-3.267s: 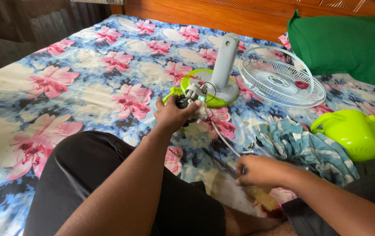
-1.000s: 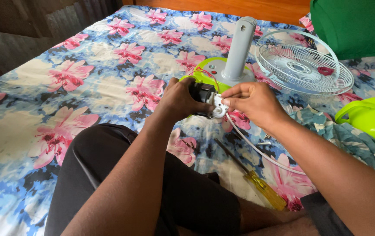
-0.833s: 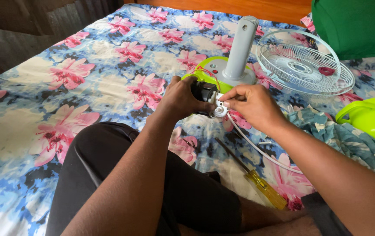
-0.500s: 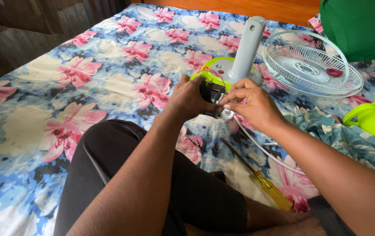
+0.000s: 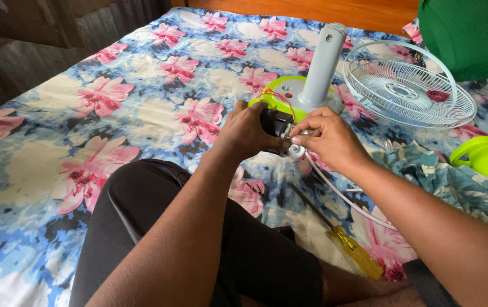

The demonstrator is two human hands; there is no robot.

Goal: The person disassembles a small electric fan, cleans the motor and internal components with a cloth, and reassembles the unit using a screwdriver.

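Bed surface fills the view, covered by a blue-and-white sheet with large pink flowers (image 5: 102, 96). Far edge: strip of orange-brown polished wooden bed frame (image 5: 312, 8). Far left: dark, weathered wooden plank wall (image 5: 39, 40), in shadow. Far right: big green fabric cushion (image 5: 471, 34). Light soft, daylight-like, even; shadows faint.

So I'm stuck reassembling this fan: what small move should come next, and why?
Probably steady the dark motor part with the left hand while the right hand keeps pinching the small white piece. The screwdriver lies unused on the bedsheet.
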